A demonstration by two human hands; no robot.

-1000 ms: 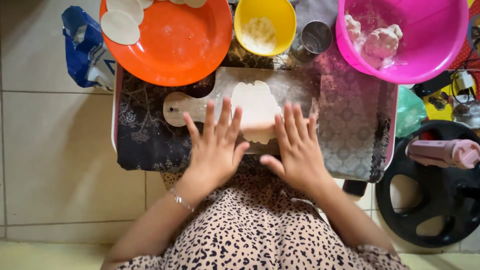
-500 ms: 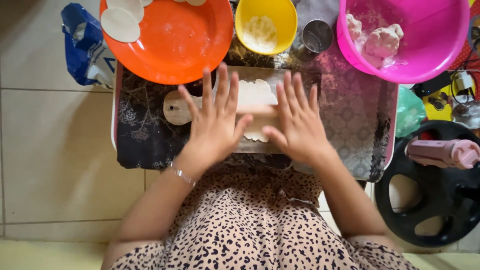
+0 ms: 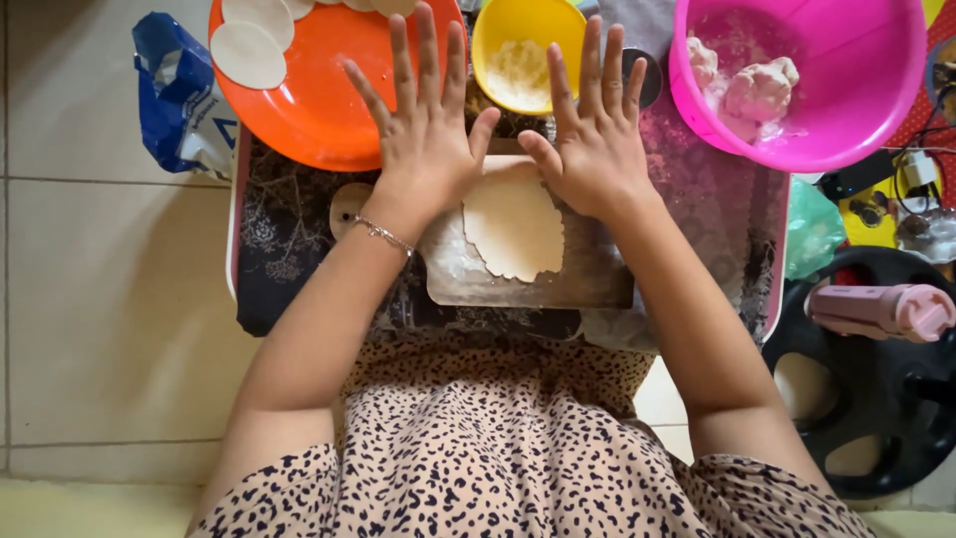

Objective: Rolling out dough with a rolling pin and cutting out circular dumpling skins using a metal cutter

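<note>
The plate [image 3: 329, 110] is orange, the small bowl [image 3: 528, 50] yellow, the big bowl [image 3: 817, 90] bright pink. The dough [image 3: 513, 227] is pale cream on a light wooden board [image 3: 588, 284]. The dress [image 3: 498, 458] is beige with dark spots. The bag [image 3: 179, 100] is blue.

Orange plate [image 3: 329, 110] with dough discs [image 3: 249, 55], yellow bowl [image 3: 523, 45], pink basin [image 3: 846, 110] — blue bag [image 3: 179, 95] alongside

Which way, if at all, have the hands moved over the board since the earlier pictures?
Yes. Both the left hand and the right hand have slid away from the body, across the wooden board towards the yellow bowl.
</note>
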